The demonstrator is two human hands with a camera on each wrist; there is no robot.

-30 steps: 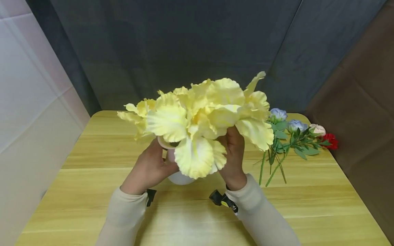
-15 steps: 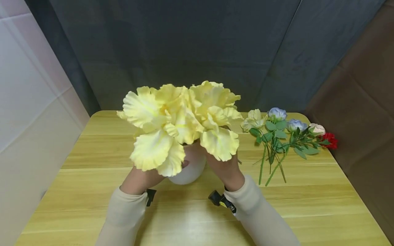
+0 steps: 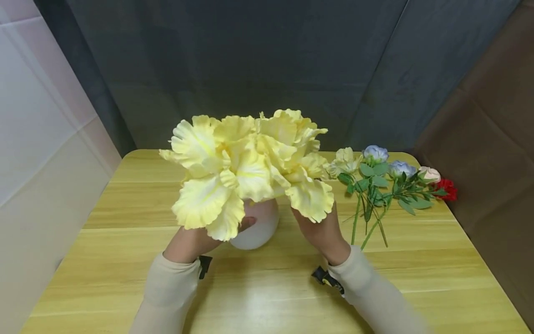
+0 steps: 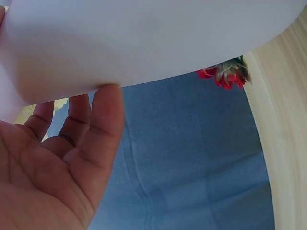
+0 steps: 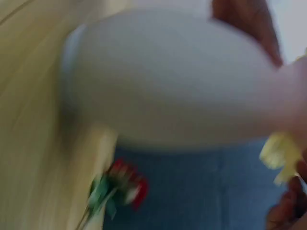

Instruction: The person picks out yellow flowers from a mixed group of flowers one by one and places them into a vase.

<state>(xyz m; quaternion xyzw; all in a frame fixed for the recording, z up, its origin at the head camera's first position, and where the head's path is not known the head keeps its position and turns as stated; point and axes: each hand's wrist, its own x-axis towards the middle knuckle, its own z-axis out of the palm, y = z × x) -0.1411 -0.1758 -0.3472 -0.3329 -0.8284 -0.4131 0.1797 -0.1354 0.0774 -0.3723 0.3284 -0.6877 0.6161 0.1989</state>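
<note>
A white-and-pink vase (image 3: 260, 229) stands in the middle of the wooden table, filled with large yellow artificial irises (image 3: 250, 167) whose petals hide its mouth. My left hand (image 3: 192, 243) holds the vase from its left side, thumb across the front. In the left wrist view its fingertips (image 4: 108, 96) press the white wall. To the right of the vase, apart from its body, is my right hand (image 3: 321, 234), its fingers partly covered by a drooping yellow petal. The right wrist view is blurred; there the loosely bent fingers (image 5: 283, 208) show nothing between them.
On the table's right lie several artificial flowers: a pale yellow one (image 3: 344, 162), blue ones (image 3: 375, 154), a pink one (image 3: 429, 174) and a red one (image 3: 447, 190), their green stems crossing. A dark curtain (image 3: 250, 60) hangs behind the table.
The irises shift left of where they were a second ago, uncovering the pale yellow flower on the table. My right hand moves away from the vase to the right; the left keeps its hold.
</note>
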